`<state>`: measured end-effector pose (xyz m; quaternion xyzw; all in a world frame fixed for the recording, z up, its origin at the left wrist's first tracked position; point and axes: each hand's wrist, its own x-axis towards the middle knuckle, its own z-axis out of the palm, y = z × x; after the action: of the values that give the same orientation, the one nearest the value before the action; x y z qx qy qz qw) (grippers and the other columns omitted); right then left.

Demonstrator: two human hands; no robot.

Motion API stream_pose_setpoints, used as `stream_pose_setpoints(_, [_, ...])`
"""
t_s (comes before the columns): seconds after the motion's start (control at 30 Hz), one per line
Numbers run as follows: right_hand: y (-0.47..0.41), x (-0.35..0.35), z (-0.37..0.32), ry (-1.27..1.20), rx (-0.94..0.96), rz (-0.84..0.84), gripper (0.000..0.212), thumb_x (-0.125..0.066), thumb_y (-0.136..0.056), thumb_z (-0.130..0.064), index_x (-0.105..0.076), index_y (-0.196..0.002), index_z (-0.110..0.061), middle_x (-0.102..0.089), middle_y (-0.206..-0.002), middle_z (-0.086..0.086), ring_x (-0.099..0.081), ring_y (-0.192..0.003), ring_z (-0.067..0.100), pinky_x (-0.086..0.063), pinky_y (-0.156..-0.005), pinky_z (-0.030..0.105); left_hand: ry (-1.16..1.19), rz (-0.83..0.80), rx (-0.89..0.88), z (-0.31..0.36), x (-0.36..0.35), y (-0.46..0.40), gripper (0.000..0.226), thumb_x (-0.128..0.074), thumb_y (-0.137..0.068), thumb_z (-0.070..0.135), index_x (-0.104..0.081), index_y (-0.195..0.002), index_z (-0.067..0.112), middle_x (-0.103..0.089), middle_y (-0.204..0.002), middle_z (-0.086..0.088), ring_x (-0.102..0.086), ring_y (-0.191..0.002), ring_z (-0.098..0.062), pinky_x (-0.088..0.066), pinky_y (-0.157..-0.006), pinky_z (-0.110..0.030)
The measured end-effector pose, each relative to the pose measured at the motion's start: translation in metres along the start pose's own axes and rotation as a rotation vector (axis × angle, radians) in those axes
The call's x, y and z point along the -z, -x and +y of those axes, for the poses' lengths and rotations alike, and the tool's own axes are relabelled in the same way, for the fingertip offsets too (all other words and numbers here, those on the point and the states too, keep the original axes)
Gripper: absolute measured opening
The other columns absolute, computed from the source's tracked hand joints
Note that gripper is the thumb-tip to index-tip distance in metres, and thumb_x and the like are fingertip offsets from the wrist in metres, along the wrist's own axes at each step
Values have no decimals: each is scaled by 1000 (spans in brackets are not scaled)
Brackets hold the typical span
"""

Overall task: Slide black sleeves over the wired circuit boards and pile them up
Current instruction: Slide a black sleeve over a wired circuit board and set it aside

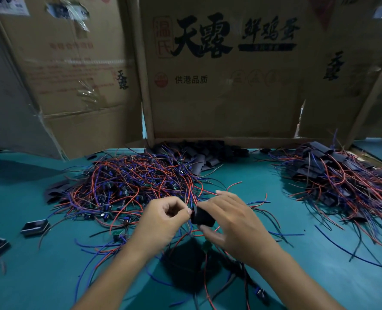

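Teal work surface (297, 276), smooth, closed at the far side by upright cardboard boxes (219, 74) printed with black characters. Centre-left on the surface: large tangle of wired circuit boards (127, 186) with red and blue leads. Behind it, against the cardboard: heap of loose black sleeves (203, 155). Far right: pile of sleeved boards (333, 175), leads trailing toward the near edge. Near left: two small black trays (34, 227), well apart from the tangle. Open teal surface at near left and near right. Centre, above the surface: right hand (234, 222) curled round one black sleeve (202, 217); left hand (163, 218) pinching red wire ends at the sleeve's mouth. Board inside the sleeve: cannot tell.
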<state>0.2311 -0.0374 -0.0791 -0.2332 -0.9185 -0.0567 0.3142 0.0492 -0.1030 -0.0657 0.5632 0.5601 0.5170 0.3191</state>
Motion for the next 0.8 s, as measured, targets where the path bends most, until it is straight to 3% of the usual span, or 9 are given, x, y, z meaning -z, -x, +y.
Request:
stream_pose_setpoints(0.07, [3, -1, -3, -70, -76, -88, 35, -58, -84, -37, -63, -111, -16, -62, -92, 1, -58, -90, 24, -45, -87, 32, 25, 13, 71, -4, -1, -2, 5, -61, -82, 17, -65, -82, 14, -55, -56, 1, -39, -43, -12, -31, -46, -22])
stream_pose_setpoints(0.13, [6, -4, -5, -105, -117, -156, 37, -57, -85, -39, -59, -116, -18, -60, -97, 0, -53, -95, 22, -42, -80, 31, 16, -12, 101, -10, -4, -2, 12, -54, -90, 6, -63, -88, 14, -56, -57, -3, -46, -46, -19, -37, -49, -29])
stream_pose_setpoints(0.23, [6, -9, -4, -141, -138, -222, 41, -53, -89, -43, -55, -123, -20, -59, -106, 0, -51, -103, 20, -40, -85, 30, -65, -11, 95, -14, -7, -1, 18, -51, -93, 6, -64, -90, 18, -59, -59, 3, -56, -56, -14, -47, -59, -31])
stream_pose_setpoints(0.33, [7, -9, 1, -190, -158, -220, 42, -54, -91, -45, -54, -125, -21, -56, -109, -2, -48, -104, 17, -38, -89, 28, -32, -7, 96, -11, 2, -4, 14, -54, -96, 8, -65, -94, 17, -69, -77, 2, -61, -71, -9, -49, -67, -20])
stream_pose_setpoints(0.43, [8, -8, 5, -202, -191, -220, 41, -57, -90, -44, -53, -125, -22, -55, -109, -3, -48, -104, 17, -39, -90, 29, -335, -184, 14, -11, 27, -3, 2, -69, -91, 21, -68, -92, 23, -67, -75, 13, -54, -66, -5, -43, -64, -21])
stream_pose_setpoints(0.57, [8, -5, 8, -197, -192, -235, 42, -56, -89, -43, -54, -125, -23, -57, -109, -4, -49, -103, 16, -39, -90, 27, -591, -427, 76, -15, 38, 5, 23, -80, -80, 36, -65, -97, 28, -67, -85, 15, -46, -59, 0, -39, -58, -17])
stream_pose_setpoints(0.7, [7, -3, 8, -218, -191, -228, 41, -55, -89, -45, -54, -124, -24, -56, -107, -7, -48, -100, 13, -37, -87, 24, -797, -384, -4, -20, 29, 3, 20, -76, -83, 39, -66, -94, 26, -66, -90, 11, -59, -83, -4, -48, -80, -26])
stream_pose_setpoints(0.8, [7, -2, 9, -207, -188, -215, 41, -58, -89, -43, -57, -123, -21, -59, -106, -4, -49, -100, 14, -36, -87, 23, -755, -353, -32, -21, 27, 3, 14, -75, -84, 37, -66, -88, 26, -67, -84, 14, -58, -76, 2, -47, -73, -22])
